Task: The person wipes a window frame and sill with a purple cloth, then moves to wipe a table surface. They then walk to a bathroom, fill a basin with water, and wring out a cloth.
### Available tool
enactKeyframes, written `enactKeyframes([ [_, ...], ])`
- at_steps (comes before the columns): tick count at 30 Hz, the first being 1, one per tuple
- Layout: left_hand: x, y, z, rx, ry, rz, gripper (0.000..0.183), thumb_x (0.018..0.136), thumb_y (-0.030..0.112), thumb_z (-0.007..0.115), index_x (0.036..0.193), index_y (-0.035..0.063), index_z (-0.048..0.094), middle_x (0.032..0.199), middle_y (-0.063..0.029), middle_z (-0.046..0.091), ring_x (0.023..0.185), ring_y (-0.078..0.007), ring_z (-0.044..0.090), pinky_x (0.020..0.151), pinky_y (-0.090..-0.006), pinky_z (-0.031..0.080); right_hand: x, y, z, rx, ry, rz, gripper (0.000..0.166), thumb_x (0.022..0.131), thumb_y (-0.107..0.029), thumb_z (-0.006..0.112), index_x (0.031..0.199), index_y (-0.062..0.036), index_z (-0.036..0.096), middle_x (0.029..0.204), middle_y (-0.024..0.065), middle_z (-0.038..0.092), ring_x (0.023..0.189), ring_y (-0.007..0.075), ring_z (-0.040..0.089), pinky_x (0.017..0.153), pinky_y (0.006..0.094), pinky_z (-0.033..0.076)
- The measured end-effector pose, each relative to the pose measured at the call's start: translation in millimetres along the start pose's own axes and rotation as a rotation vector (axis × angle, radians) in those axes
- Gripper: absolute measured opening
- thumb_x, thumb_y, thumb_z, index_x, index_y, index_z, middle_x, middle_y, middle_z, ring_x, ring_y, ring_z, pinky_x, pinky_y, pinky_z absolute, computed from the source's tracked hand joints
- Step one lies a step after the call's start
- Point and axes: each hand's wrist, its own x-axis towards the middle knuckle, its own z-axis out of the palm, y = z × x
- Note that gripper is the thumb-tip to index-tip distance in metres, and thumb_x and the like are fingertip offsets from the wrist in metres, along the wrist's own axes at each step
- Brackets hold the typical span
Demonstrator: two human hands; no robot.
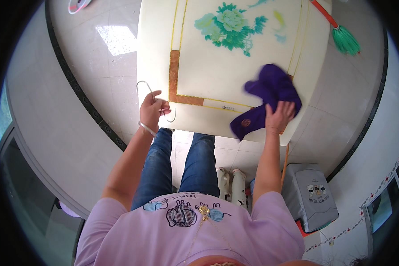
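My left hand (153,108) is at the near left edge of a cream table (216,76) printed with green flowers. Its fingers are closed around a bent silvery metal hook (143,83), which curves out above and below the hand. A purple cloth (275,83), slightly blurred, lies crumpled at the table's near right part, with a small round emblem on its lower flap. My right hand (280,116) rests on the cloth, fingers spread over it; whether they pinch the fabric I cannot tell.
A green-bristled broom (345,40) with a red handle is beyond the table's right side. A grey box-shaped bag (311,196) stands on the floor at lower right. Pale legs with dark spots (238,186) show under my right arm. Part of a round pinkish-white object (78,5) is at upper left.
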Motion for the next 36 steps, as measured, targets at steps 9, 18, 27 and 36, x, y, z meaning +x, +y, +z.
enactKeyframes([
  [9, 68.0, 56.2, 71.8, 0.022, -0.095, 0.145, 0.045, 0.078, -0.006, 0.056, 0.122, -0.0070, 0.045, 0.086, -0.0106, 0.053, 0.068, -0.0178, 0.059, 0.066, -0.0329, 0.059, -66.8, -72.4, 3.6, -0.158, 0.163, 0.460, 0.047, 0.078, -0.033, 0.063, 0.108, 0.0012, 0.051, 0.109, 0.0195, 0.049, 0.105, 0.0403, 0.043, 0.076, 0.0521, 0.040],
  [18, 77.7, 93.4, 25.1, -0.187, -0.311, 0.159, 0.029, 0.081, 0.002, 0.056, 0.110, -0.0020, 0.058, 0.078, -0.0039, 0.056, 0.059, -0.0114, 0.056, 0.046, -0.0218, 0.041, -90.5, -233.5, -6.2, 0.231, -0.075, 0.630, 0.050, 0.069, -0.014, 0.066, 0.112, 0.0022, 0.048, 0.107, 0.0250, 0.043, 0.099, 0.0416, 0.043, 0.085, 0.0490, 0.042],
  [27, 125.8, 50.0, -307.9, 0.138, -0.259, 0.135, 0.019, 0.078, 0.008, 0.063, 0.094, 0.0006, 0.066, 0.069, -0.0035, 0.060, 0.050, -0.0117, 0.054, 0.042, -0.0239, 0.041, -14.8, -454.8, 8.1, 0.990, -0.183, 0.897, 0.046, 0.072, -0.015, 0.065, 0.112, 0.0036, 0.054, 0.105, 0.0178, 0.056, 0.094, 0.0304, 0.056, 0.084, 0.0410, 0.046],
  [36, 153.7, 188.5, -527.4, 0.474, -0.058, 0.113, 0.015, 0.077, 0.010, 0.065, 0.088, 0.0009, 0.070, 0.060, -0.0031, 0.058, 0.046, -0.0085, 0.050, 0.038, -0.0237, 0.038, 65.0, -663.5, -132.4, 1.745, -0.642, 0.463, 0.038, 0.076, -0.011, 0.066, 0.112, 0.0002, 0.057, 0.098, 0.0084, 0.065, 0.088, 0.0168, 0.062, 0.081, 0.0292, 0.049],
])
